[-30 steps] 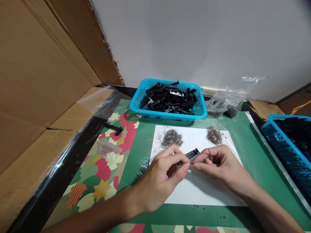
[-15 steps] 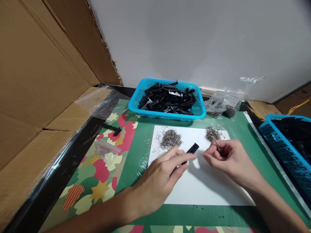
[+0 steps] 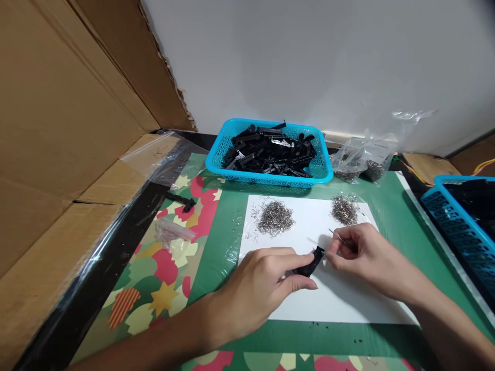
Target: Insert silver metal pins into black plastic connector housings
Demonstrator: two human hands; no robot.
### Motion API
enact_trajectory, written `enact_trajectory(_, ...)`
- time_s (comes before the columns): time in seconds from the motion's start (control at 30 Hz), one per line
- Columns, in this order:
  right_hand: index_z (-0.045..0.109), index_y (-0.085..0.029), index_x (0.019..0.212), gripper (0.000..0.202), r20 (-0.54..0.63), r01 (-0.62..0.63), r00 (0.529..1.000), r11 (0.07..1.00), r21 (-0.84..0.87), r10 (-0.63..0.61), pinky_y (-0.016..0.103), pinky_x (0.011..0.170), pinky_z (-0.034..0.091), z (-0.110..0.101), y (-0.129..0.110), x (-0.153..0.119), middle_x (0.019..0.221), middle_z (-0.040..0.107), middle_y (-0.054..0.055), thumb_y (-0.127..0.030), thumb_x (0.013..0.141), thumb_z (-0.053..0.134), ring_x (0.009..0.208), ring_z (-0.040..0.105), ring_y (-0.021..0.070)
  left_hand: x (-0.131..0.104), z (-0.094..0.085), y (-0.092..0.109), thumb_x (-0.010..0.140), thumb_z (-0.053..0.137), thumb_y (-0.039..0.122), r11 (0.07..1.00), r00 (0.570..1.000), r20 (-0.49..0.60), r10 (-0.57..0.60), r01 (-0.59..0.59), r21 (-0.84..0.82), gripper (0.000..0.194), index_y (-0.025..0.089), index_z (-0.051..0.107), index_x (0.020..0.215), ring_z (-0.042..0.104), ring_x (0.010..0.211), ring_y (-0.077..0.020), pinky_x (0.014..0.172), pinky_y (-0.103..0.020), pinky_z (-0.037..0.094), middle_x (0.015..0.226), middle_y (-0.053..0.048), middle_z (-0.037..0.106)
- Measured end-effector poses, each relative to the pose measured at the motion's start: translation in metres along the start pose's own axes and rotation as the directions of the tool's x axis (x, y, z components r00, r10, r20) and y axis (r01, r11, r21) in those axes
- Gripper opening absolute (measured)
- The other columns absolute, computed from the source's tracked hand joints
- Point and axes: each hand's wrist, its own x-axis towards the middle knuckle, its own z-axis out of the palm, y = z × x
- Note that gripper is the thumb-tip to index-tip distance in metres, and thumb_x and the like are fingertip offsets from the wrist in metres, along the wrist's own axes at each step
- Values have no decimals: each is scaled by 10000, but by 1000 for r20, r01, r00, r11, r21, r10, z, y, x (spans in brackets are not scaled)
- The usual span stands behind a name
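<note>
My left hand (image 3: 270, 278) is closed around a black plastic part (image 3: 312, 262), pinched between thumb and fingers over the white sheet (image 3: 336, 304). Close by on the right, my right hand (image 3: 358, 250) is closed, its thumb and forefinger at the end of the black part. A thin metal rod, perhaps tweezers (image 3: 337, 236), sticks out from its fingers to the upper left. Whether a small metal piece is between the fingertips I cannot make out. Beyond the hands lie two heaps of tiny metal pieces, a larger left heap (image 3: 275, 217) and a smaller right heap (image 3: 345, 210).
A blue basket (image 3: 270, 179) full of black parts stands at the back; another blue basket (image 3: 460, 221) is at right. Plastic bags (image 3: 358, 159) of metal pieces lean by the wall. A black part (image 3: 181, 201) and a small clear bag (image 3: 174, 234) lie left. Cardboard (image 3: 58, 103) walls the left side.
My left hand has turned the black part and brought it nearer my right fingers. The right hand has come away from the right heap to the part's end. The view has shifted slightly.
</note>
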Motion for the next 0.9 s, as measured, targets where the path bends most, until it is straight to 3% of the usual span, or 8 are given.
enact_trajectory(0.2, 620, -192, 614, 199, -67, -3, 998, 999, -42, 0, 249, 470, 272, 5, 2, 1, 547, 411, -46, -333, 750, 654, 537, 339, 107, 0, 1, -2, 1049, 711, 352, 999, 999, 11, 30, -31, 11, 253, 206, 820, 1225, 637, 673, -150, 653, -270, 487, 870, -45, 798)
enact_trajectory(0.53, 658, -199, 631, 232, -159, 72, 983, 985, -156, -97, 256, 454, 250, 10, 3, -5, 526, 407, -41, -359, 799, 671, 503, 342, 115, -1, 2, -4, 1038, 730, 339, 998, 1000, 11, -17, 18, -60, 298, 228, 797, 1306, 736, 814, -186, 710, -280, 521, 1024, -61, 844)
enact_trajectory(0.7, 617, -202, 621, 272, -145, 75, 985, 991, -112, -91, 257, 475, 288, 12, 8, -4, 551, 458, -18, -378, 819, 680, 534, 384, 126, 0, 2, -3, 1058, 700, 282, 999, 999, 6, 38, -37, -36, 257, 207, 805, 1280, 740, 810, -199, 708, -298, 513, 951, -64, 834)
enact_trajectory(0.9, 680, -186, 685, 360, -10, 44, 999, 997, -60, -45, 266, 488, 274, 2, 13, -4, 591, 505, -7, -472, 903, 680, 563, 372, 128, -1, 3, -3, 1045, 710, 233, 998, 1000, -1, 29, -29, -50, 266, 197, 802, 1293, 738, 775, -195, 702, -302, 514, 937, -53, 835)
